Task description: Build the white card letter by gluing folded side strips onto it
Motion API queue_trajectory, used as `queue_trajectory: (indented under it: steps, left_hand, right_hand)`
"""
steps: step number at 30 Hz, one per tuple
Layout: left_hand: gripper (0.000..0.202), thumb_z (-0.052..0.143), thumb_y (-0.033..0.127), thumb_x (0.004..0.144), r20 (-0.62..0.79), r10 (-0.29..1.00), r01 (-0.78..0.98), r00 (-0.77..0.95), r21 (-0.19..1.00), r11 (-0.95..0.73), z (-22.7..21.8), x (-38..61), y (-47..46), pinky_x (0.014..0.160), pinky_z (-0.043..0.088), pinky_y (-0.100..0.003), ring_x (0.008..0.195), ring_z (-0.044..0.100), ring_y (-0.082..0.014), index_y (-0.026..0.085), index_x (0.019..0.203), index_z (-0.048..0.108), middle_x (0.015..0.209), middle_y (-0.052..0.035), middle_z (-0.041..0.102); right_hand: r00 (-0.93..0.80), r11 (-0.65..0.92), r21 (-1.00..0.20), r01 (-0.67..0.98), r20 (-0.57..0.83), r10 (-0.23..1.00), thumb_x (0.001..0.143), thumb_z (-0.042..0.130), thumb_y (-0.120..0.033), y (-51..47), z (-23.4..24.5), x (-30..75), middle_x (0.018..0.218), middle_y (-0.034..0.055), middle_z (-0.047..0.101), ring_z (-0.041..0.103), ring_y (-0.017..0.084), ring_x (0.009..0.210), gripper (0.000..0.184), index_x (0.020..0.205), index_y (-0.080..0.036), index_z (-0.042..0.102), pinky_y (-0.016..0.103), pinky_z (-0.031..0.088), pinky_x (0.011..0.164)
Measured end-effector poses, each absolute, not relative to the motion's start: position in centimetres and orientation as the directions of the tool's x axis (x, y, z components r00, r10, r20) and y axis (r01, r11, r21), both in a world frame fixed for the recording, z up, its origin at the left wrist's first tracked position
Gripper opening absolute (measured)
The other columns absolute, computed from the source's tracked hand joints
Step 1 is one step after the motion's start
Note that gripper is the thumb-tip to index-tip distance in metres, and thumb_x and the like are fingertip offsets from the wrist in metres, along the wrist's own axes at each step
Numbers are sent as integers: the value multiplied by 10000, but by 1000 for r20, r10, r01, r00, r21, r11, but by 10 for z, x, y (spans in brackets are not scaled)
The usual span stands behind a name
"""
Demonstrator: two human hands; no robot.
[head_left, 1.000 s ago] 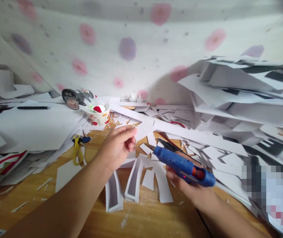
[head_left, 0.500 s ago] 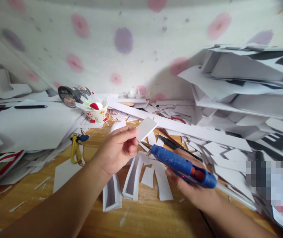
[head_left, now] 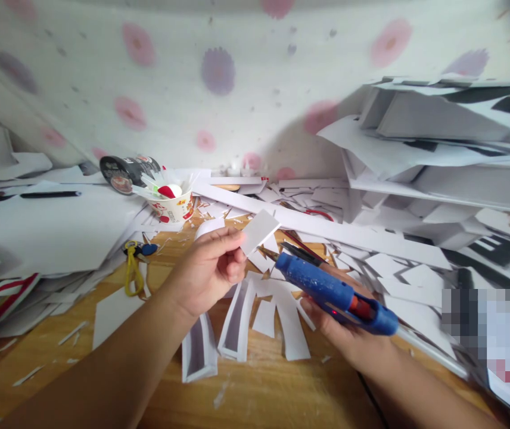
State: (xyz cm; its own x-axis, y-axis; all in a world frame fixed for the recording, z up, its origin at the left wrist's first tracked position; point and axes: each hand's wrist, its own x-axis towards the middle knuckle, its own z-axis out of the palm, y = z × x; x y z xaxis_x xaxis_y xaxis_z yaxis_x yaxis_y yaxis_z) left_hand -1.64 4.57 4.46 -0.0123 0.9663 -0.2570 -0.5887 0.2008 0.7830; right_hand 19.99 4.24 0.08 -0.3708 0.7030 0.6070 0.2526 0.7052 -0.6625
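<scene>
Between thumb and fingers, my left hand (head_left: 212, 268) pinches a small white foam board piece (head_left: 260, 231), held tilted above the table. My right hand (head_left: 342, 325) is wrapped round a blue hot glue gun (head_left: 322, 289) with a small red light lit and a glue stick (head_left: 434, 353) out of its back. The gun's nozzle points at the lower edge of the piece; I cannot tell whether they touch. Below my hands lie two narrow white trough-shaped parts (head_left: 233, 325) and curved flat white strips (head_left: 288, 322). A black cutter (head_left: 302, 253) lies partly hidden behind the gun.
A paper cup (head_left: 172, 208) with spoons and sticks stands at the back, beside a tipped black tub (head_left: 123, 174). Keys on a yellow strap (head_left: 134, 274) lie at left. Stacked white boards (head_left: 451, 119) rise at right. Scraps (head_left: 398, 268) cover much of the wooden table (head_left: 259, 393).
The glue gun in my right hand has moved slightly right, its nozzle shifting along the foam board piece's edge. My left hand keeps its pinch. The whole view has shifted a little.
</scene>
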Motion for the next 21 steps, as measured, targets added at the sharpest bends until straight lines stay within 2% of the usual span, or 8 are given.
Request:
queue_trajectory:
  steps: [6, 12, 21]
  left_hand:
    - [368, 909, 167, 461, -264, 964, -574, -10, 791, 211, 45, -17, 45, 360, 311, -96, 374, 425, -28, 142, 560, 555, 458, 32, 533]
    - [395, 914, 176, 461, -254, 967, -552, -14, 809, 205, 45, -19, 45, 363, 301, -101, 372, 408, -25, 147, 572, 536, 463, 46, 519]
    - [364, 870, 200, 556, -204, 978, -515, 34, 835, 192, 43, -23, 46, 381, 303, -106, 367, 389, -15, 148, 606, 513, 461, 49, 508]
  right_hand:
    - [-288, 659, -679, 323, 592, 752, 854, 578, -235, 43, -6, 203, 678, 2, 580, 590, 148, 615, 217, 660, -229, 480, 264, 475, 551]
    - [-250, 600, -694, 398, 547, 799, 865, 598, -316, 44, -9, 210, 646, -6, 584, 587, 143, 571, 243, 656, -226, 513, 266, 499, 563]
    - [-230, 537, -702, 467, 490, 841, 876, 583, -442, 45, -13, 215, 652, 11, 639, 619, 166, 595, 293, 684, -221, 594, 284, 530, 587]
